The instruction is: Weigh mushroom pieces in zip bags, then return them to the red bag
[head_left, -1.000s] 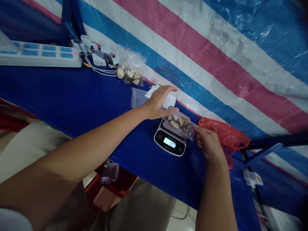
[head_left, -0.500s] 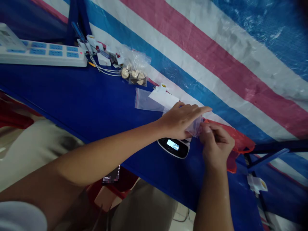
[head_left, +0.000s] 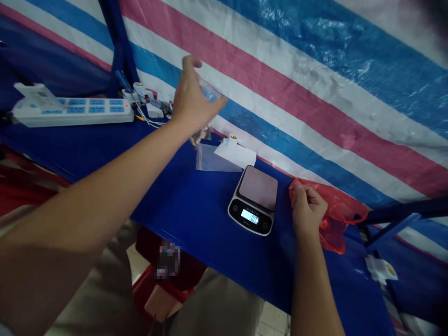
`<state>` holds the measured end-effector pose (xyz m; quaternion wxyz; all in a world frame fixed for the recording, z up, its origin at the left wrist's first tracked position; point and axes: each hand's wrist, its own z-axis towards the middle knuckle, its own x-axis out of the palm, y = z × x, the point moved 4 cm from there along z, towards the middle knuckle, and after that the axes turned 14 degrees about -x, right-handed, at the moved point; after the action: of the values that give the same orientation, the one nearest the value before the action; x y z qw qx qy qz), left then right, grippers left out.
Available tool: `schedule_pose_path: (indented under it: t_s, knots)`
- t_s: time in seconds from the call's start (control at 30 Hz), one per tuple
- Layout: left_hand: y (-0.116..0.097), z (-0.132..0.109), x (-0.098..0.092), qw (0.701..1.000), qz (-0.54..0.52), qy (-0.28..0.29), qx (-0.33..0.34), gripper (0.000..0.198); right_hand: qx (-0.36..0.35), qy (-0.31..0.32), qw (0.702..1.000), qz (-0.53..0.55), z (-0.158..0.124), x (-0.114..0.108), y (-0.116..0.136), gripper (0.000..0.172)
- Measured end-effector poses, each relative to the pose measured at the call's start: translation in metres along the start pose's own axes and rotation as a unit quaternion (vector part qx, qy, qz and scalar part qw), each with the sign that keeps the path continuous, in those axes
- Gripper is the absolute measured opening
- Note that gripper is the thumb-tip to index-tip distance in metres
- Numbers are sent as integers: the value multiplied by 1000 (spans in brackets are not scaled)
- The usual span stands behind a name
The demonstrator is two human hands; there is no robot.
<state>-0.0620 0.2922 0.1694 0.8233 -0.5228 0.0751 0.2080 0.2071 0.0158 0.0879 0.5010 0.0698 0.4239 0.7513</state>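
Left hand (head_left: 191,100) lifted clear bag (head_left: 210,93) off scale (head_left: 255,199); right hand (head_left: 305,210) grips red bag (head_left: 341,212).

The scale (head_left: 255,201) shows lit digits on its small blue display at the front, but they are too blurred to read. A line of small print above that display is likewise illegible. The white card (head_left: 235,152) beside the scale carries a small yellow mark, with no readable lettering.
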Motion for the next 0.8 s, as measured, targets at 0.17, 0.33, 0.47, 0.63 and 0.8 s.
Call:
schedule_pose_path:
  t_s: [0.17,0.33,0.47,0.63,0.8]
  knots:
    - [76,52,8,992,59,18,-110,100,12,-12,1000,-23,1,-1,0,40]
    - [101,37,-34,989,141,-23,-50,58,8,-6,1000,-26,1,-1,2,39]
    - [123,-1,-42,923,328,170,-109,39,-3,9,999,-47,2,1,5,38]
    - [142,-31,-27,899,371,227,-58,52,3,20,998,-54,1,4,5,36]
    - [145,-44,-21,881,399,254,5,67,9,24,998,-55,-1,6,0,36]
